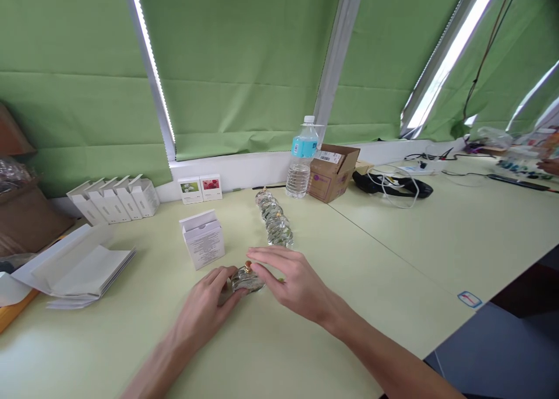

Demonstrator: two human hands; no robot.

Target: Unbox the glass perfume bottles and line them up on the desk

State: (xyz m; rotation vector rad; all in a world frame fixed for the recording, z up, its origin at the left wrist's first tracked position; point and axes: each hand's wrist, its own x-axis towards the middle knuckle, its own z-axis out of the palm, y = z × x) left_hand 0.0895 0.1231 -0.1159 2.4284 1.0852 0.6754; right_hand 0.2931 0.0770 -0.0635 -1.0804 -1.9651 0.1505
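Note:
A small clear glass bottle (247, 280) with an amber-and-gold knob (248, 265) on top stands on the table in front of me. My left hand (212, 297) grips it from the left side, fingers behind and thumb in front. Over its right side is my right hand (286, 276), fingers stretched out and thumb apart, with the thumb tip close to the knob. Whether that thumb touches the knob I cannot tell. Just beyond, a row of several similar glass bottles (274, 215) runs away from me. To the left stands a white carton (204, 240) with printed text.
Several narrow white cartons (114, 200) and two picture cards (200, 189) line the back wall. Folded white sheets (94, 268) lie at left. A water bottle (300, 163), a cardboard box (332, 172) and a black strap with cable (393, 185) are at the back right.

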